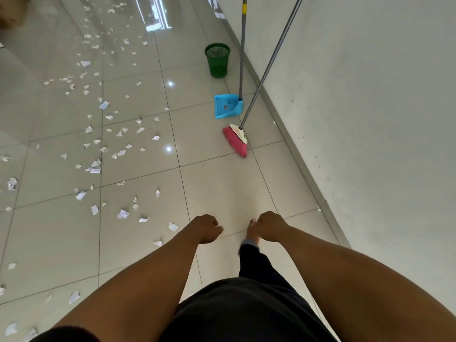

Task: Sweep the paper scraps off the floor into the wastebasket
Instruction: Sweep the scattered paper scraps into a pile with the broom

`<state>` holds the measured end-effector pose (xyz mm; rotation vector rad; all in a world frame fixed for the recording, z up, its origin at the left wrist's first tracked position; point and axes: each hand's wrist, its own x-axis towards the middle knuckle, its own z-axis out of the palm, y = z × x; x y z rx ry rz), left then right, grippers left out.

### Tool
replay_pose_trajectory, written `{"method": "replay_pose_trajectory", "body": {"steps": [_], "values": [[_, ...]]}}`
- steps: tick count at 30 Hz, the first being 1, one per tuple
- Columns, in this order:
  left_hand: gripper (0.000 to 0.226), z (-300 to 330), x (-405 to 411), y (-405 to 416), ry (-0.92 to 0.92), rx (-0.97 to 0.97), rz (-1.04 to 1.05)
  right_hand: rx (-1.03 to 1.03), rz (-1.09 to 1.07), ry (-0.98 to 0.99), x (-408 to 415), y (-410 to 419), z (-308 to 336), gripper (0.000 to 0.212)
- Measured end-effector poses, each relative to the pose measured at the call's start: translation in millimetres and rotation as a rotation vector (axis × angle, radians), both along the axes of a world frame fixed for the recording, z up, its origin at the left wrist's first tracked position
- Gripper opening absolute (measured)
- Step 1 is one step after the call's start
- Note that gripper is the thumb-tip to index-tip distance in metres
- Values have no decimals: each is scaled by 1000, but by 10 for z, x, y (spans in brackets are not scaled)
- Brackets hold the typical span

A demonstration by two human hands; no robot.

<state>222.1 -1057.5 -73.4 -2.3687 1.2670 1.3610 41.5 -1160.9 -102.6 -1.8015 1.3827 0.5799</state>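
Fingers curled loosely on both the left hand [206,228] and the right hand [270,225], holding nothing. Ahead of them the broom [235,140] leans on the wall; just beyond the broom stands the dustpan [225,106], then the wastebasket [217,60]. Paper scraps [98,144] lie scattered left of the broom. No sweeping yet, I'd say: next comes reaching for the broom's handle.
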Motion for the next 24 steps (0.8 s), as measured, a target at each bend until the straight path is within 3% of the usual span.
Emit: {"method": "replay_pose_trajectory", "body": {"steps": [7, 11, 15, 24], "values": [[46, 42, 434, -1269, -17, 28, 60, 26, 81, 17, 367, -1405, -49, 28], [44, 177, 661, -2126, -31, -20, 95, -10, 110, 16, 621, -2299, 74, 36], [44, 298, 837, -2879, -28, -58, 79, -50, 110, -2, 900, -2929, 151, 25], [48, 300, 1588, -4590, -101, -100, -206, -56, 21, 0, 1664, -4195, 24, 27]]}}
